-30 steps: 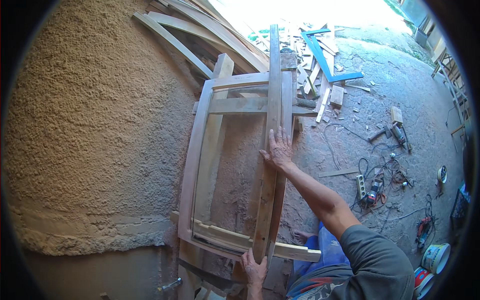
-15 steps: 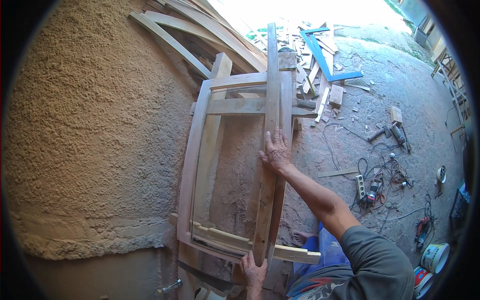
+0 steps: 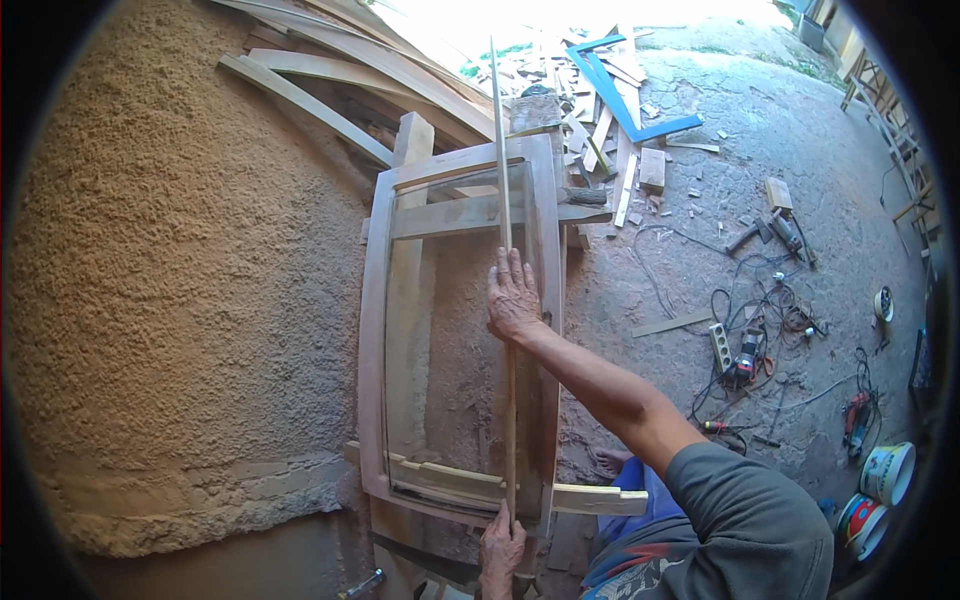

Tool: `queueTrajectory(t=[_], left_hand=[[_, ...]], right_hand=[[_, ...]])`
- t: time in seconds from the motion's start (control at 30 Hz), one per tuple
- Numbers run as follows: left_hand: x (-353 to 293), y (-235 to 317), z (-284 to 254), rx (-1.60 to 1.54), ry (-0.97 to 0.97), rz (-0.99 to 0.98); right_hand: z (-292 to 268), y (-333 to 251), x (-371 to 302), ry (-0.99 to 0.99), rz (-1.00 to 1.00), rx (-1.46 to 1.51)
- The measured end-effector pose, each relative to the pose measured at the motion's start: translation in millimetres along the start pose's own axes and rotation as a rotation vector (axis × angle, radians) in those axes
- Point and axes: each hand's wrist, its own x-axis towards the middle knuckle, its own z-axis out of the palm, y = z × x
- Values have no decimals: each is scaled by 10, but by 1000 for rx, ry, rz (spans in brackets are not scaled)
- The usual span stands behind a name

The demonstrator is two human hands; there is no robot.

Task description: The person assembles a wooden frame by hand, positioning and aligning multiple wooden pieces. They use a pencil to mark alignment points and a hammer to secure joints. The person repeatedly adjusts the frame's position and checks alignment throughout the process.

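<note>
A long wooden board (image 3: 503, 180) stands on its narrow edge, running lengthwise over a wooden frame (image 3: 373, 330) with a curved top rail. My right hand (image 3: 515, 303) grips it about midway, fingers pointing toward the far end. At the near end, my left hand (image 3: 501, 550) is closed round the board's tip, just past the frame's bottom rail. Whether glass fills the frame I cannot tell. Beneath the frame lie a wooden crosspiece (image 3: 450, 218) at the far end and a pale stepped strip (image 3: 600, 500) at the near end, sticking out to the right.
A rough wall (image 3: 180, 300) rises on the left, with long planks (image 3: 330, 70) leaning beyond. Offcuts and a blue angled frame (image 3: 630, 110) lie far off. Power tools (image 3: 745, 360), cords and a power strip (image 3: 720, 348) are on the floor at right, near buckets (image 3: 888, 470).
The board has turned from its wide face up onto its narrow edge and shifted left, off the frame's right side. Both hands moved with it. The whole view has shifted slightly.
</note>
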Motion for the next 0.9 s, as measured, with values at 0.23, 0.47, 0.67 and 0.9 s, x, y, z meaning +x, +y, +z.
queueTrajectory(t=[0.23, 0.47, 0.67, 0.9], left_hand=[[1, -133, 80, 46, 41, 30], [-106, -192, 123, 12, 29, -58], [-284, -212, 195, -14, 85, -75], [-282, -159, 175, -107, 79, -129]], right_hand=[[24, -90, 24, -6, -22, 27], [47, -198, -54, 20, -61, 108], [174, -266, -215, 89, -92, 160], [49, -164, -277, 197, -166, 233]])
